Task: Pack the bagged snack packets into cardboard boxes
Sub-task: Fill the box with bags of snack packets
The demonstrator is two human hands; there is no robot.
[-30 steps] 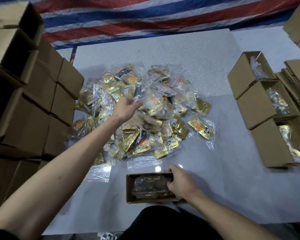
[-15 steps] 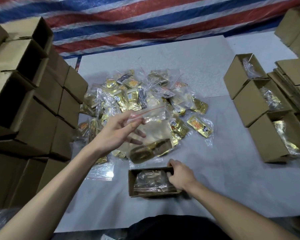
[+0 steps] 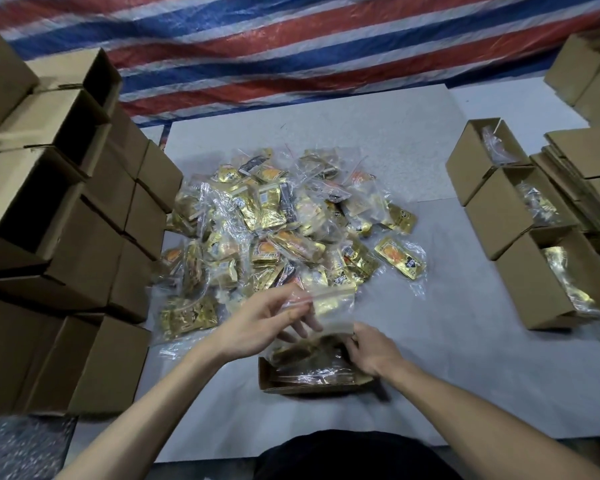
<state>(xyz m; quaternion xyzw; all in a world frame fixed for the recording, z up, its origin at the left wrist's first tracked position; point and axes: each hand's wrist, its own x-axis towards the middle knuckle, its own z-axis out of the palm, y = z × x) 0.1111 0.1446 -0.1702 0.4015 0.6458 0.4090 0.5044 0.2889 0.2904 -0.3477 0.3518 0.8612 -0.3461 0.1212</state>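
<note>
**Head view: I am watching a clear bag going into the open box**

The left hand [image 3: 257,327] is pinching the top of the clear bag [image 3: 329,306] between thumb and fingers; the right hand [image 3: 371,351] is curling its fingers at the bag's lower corner and appears to be pinching it there; the bag is hanging just above the open box [image 3: 274,386], which is lying on the grey sheet [image 3: 430,393] near the pile [image 3: 274,230] and is already holding bagged packets; I am judging that the slippery film could be sliding out of the pinch, or that the bag could be bunching on the contents and riding over the rim; the light box could also be shifting, since neither hand is clearly bracing it; the gold wrappers [image 3: 400,258] are carrying print, but it is blurring too much for me to read.
</note>
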